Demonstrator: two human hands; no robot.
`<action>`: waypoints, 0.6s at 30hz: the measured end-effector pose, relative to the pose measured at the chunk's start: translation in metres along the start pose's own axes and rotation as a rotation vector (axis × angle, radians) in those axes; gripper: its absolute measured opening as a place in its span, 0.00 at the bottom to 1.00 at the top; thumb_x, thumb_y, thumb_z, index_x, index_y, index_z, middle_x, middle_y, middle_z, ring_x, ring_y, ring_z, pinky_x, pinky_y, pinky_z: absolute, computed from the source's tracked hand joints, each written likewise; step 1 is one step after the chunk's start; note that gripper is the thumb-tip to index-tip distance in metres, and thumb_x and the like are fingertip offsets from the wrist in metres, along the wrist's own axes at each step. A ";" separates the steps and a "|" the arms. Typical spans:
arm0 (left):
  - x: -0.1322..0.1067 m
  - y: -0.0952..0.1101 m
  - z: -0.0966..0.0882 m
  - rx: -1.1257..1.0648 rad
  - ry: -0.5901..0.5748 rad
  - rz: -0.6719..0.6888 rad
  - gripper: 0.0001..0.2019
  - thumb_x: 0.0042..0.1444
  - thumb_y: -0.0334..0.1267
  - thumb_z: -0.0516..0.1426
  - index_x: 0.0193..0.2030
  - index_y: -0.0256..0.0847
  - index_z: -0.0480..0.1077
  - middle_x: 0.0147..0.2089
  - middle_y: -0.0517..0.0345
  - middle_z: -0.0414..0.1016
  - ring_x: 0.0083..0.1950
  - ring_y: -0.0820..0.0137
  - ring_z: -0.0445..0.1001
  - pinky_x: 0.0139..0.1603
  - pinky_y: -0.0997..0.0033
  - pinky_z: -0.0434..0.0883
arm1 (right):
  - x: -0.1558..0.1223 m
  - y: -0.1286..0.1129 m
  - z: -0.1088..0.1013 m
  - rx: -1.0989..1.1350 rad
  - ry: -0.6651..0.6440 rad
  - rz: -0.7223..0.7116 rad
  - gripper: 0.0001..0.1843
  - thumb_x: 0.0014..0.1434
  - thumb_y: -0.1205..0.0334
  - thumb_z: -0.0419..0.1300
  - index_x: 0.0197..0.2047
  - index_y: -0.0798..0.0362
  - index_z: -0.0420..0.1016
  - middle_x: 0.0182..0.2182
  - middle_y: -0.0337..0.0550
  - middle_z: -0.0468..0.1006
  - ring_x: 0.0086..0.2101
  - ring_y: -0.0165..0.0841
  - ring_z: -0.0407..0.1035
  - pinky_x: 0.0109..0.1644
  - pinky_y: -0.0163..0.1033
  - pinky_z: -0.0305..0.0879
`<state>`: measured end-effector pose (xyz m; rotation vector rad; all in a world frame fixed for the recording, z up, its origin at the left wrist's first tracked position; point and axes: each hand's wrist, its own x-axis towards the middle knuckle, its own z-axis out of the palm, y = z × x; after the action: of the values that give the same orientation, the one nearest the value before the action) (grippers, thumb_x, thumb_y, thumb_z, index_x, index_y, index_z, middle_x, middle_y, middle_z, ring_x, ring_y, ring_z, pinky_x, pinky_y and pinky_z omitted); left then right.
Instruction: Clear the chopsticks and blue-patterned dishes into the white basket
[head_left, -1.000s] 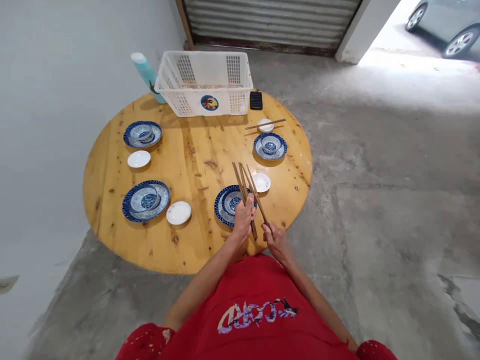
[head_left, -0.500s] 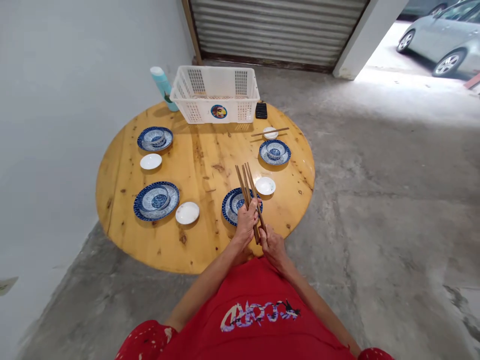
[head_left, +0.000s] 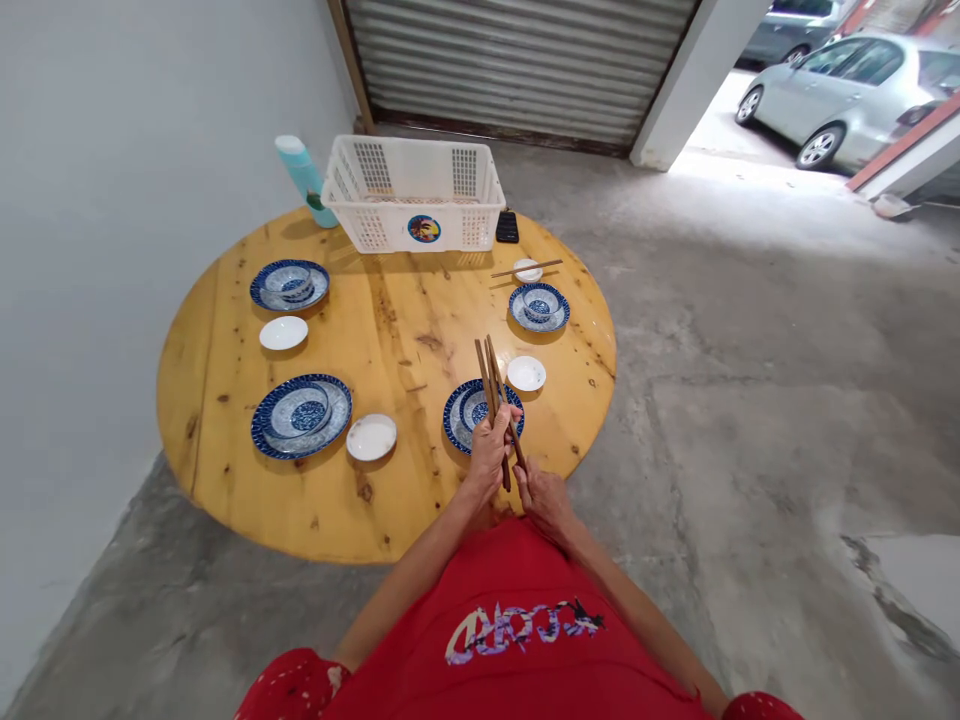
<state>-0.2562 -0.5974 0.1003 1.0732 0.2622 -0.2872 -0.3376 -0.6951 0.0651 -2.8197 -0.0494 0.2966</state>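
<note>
My left hand (head_left: 491,446) is closed around several brown chopsticks (head_left: 486,375), their tips pointing away from me over the table. Just to its right, my right hand (head_left: 546,495) pinches the near ends of chopsticks that slant away from the bunch; how many is hard to make out. Beneath my left hand lies a blue-patterned plate (head_left: 453,432) with a bowl (head_left: 472,408) on it, both partly covered by the hand. A small white dish (head_left: 526,373) sits right beside that plate. Farther back, a pair of chopsticks (head_left: 547,265) rests across another small white dish (head_left: 528,277).
The round wooden table (head_left: 405,350) also bears blue plates with bowls at the far left (head_left: 259,291), near left (head_left: 262,440) and right (head_left: 559,318). White dishes (head_left: 283,333) stand among them. At the back are a white plastic basket (head_left: 416,240), a turquoise bottle (head_left: 304,178) and a black phone (head_left: 507,227).
The view has swung slightly right, so the table sits farther left. The chopsticks in my hands have shifted a little, with the right-hand ones more apart from the bunch at the near end.
</note>
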 end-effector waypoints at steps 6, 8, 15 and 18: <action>-0.002 -0.006 -0.005 0.038 -0.017 0.021 0.26 0.51 0.64 0.61 0.31 0.39 0.72 0.22 0.66 0.60 0.20 0.81 0.55 0.18 0.79 0.55 | -0.007 -0.005 0.008 -0.030 0.021 0.063 0.18 0.72 0.61 0.41 0.46 0.57 0.70 0.29 0.48 0.79 0.28 0.36 0.73 0.28 0.36 0.50; -0.004 -0.009 -0.006 0.066 -0.018 0.020 0.26 0.52 0.64 0.60 0.30 0.39 0.72 0.22 0.66 0.59 0.20 0.80 0.55 0.19 0.79 0.56 | -0.010 -0.005 0.011 -0.032 0.039 0.064 0.17 0.72 0.61 0.41 0.45 0.56 0.70 0.29 0.48 0.79 0.28 0.36 0.73 0.28 0.36 0.50; -0.009 -0.014 0.001 0.087 -0.038 0.058 0.24 0.55 0.61 0.60 0.28 0.39 0.73 0.28 0.59 0.70 0.29 0.77 0.66 0.29 0.79 0.65 | -0.017 0.003 0.018 -0.038 0.060 0.106 0.16 0.72 0.60 0.43 0.44 0.56 0.70 0.27 0.47 0.79 0.24 0.35 0.71 0.26 0.37 0.49; -0.011 -0.015 0.008 0.031 -0.038 0.040 0.23 0.54 0.61 0.60 0.30 0.39 0.72 0.30 0.57 0.73 0.31 0.75 0.71 0.35 0.76 0.70 | -0.017 0.011 0.017 0.003 0.068 0.084 0.15 0.71 0.60 0.44 0.44 0.55 0.70 0.27 0.46 0.79 0.24 0.35 0.71 0.27 0.37 0.50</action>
<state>-0.2710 -0.6102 0.0953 1.1017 0.2031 -0.2766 -0.3582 -0.7012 0.0491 -2.8310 0.0837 0.2196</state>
